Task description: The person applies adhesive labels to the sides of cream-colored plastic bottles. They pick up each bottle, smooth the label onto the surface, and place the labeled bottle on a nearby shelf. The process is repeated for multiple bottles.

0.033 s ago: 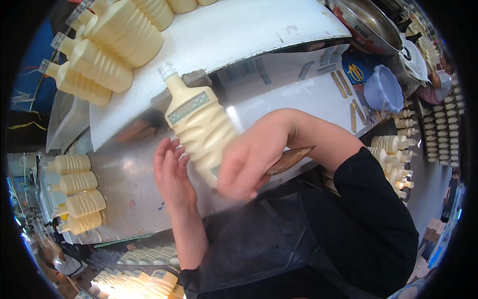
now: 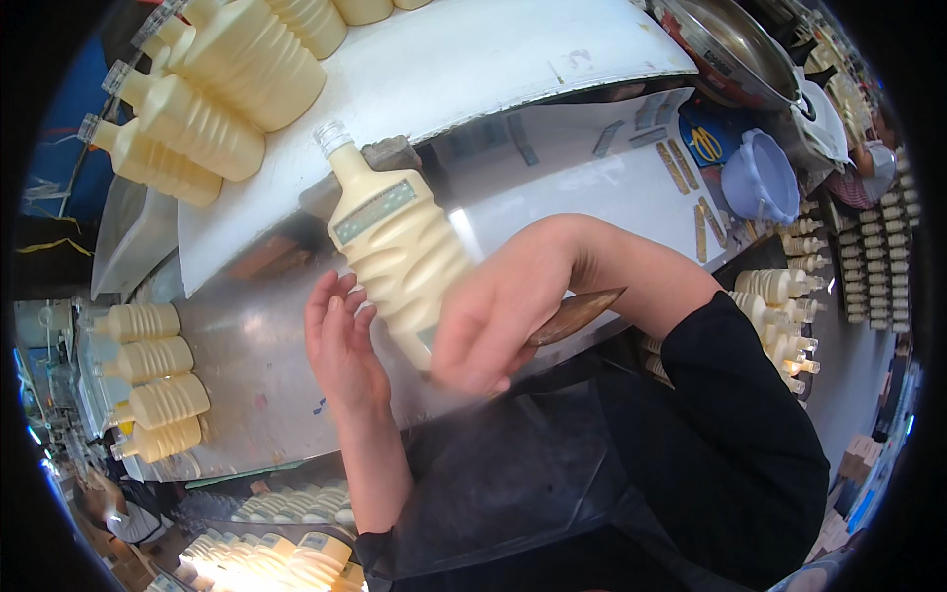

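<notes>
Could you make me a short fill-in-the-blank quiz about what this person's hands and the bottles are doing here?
1. The right hand grips a cream-coloured ____ near its base.
2. The bottle wears a clear cap and a ____ label.
3. The left hand is ____, its palm beside the bottle.
4. The bottles on the white table lie on their ____.

Missing words: bottle; green; open; sides

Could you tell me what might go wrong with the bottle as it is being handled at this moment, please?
The right hand alone grips the cream ribbed bottle near its base, tilted; the open left hand sits beside it, so it could slip onto the steel table. The motion-blurred right hand suggests speed, which may smear or skew the greenish label. Whether the clear cap is tight cannot be told; a drop might leak.
</notes>
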Motion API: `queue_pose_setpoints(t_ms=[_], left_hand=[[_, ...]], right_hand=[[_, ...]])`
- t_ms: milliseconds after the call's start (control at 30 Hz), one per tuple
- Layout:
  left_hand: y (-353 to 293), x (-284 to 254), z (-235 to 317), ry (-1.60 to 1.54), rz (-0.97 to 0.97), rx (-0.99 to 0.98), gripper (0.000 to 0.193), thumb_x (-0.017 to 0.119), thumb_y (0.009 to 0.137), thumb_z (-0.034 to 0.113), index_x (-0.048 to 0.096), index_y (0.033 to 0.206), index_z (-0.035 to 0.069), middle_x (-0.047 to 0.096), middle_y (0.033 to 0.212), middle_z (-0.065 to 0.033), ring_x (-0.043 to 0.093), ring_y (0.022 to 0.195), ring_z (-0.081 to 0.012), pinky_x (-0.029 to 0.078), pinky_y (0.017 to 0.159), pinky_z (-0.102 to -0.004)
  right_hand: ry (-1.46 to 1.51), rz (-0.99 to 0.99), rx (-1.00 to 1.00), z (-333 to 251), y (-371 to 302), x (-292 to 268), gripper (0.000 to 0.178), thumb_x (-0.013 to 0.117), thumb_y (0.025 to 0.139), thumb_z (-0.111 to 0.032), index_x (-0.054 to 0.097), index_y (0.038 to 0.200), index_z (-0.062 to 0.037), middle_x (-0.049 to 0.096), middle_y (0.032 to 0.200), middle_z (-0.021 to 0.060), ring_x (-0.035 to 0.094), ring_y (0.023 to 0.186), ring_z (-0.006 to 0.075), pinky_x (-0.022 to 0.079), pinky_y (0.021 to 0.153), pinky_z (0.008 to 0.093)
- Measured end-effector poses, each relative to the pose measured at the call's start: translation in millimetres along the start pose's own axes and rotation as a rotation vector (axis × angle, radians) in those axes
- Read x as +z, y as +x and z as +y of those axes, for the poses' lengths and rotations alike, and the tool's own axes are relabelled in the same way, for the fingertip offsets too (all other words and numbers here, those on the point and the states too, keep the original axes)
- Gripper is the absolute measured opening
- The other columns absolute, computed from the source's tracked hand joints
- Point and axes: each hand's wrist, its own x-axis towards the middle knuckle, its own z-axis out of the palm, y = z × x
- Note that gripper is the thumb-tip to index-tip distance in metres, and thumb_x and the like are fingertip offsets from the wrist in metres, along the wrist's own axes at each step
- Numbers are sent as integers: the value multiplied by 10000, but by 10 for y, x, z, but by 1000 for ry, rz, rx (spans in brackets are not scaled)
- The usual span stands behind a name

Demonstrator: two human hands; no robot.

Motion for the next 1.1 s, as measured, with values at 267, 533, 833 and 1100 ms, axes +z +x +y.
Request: queue_pose_setpoints(t_ms=[267, 533, 833, 1100], left_hand=[[-40, -37, -8, 36, -18, 11, 360, 540, 1055, 186, 528, 1375, 22, 644, 1234, -92, 611, 1053, -159, 498, 921, -305], [-44, -84, -33, 23, -25, 16, 354, 540, 1053, 167, 531, 1374, 18, 655, 1227, -105, 632, 1035, -169, 520, 892, -300], [-65, -75, -26, 16, -15, 4, 358, 544, 1052, 165, 529, 1375, 11, 655, 1230, -112, 632, 1036, -175, 522, 890, -300], [-61, -55, -19, -4, -19, -5, 329, 540, 1048, 130, 549, 1350, 1, 645, 1217, -108, 627, 1027, -159, 526, 881, -290]], right_hand=[[34, -65, -23, -5, 9, 29, 320, 572, 1071, -244, 604, 847, -18, 452, 645, -51, 405, 576, 40, 309, 517, 232], [-5, -86, 8, -15, 38, 66, 321, 571, 1068, -234, 612, 834, -18, 492, 659, -36, 446, 596, 55, 344, 541, 239], [-84, -66, 28, 47, 84, 66, 286, 562, 1048, -200, 621, 825, -31, 521, 674, -29, 483, 620, 71, 382, 564, 255], [-39, -23, 36, 1, 15, 83, 257, 595, 1014, -228, 607, 809, -73, 521, 711, -59, 467, 618, 39, 345, 558, 223]])
